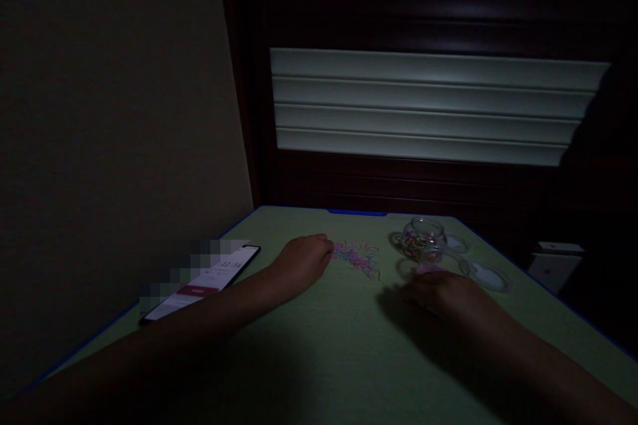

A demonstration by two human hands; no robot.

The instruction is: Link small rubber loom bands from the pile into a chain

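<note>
A loose pile of small, thin, coloured loop-like pieces lies on the green table; the dim light hides their exact kind. My left hand is at the pile's left edge, fingers curled together, and whatever they pinch is hidden. My right hand is closed, knuckles up, just in front of a clear jar with some pinkish pieces near its bottom. Its fingertips are in shadow, so I cannot tell what they hold. Behind stands another clear jar partly filled with multicoloured pieces.
Two round, clear-rimmed lids lie at the right, a nearer lid and a farther lid. A phone with a lit screen rests at the left, beyond my left forearm. White boxes stand past the table's right edge.
</note>
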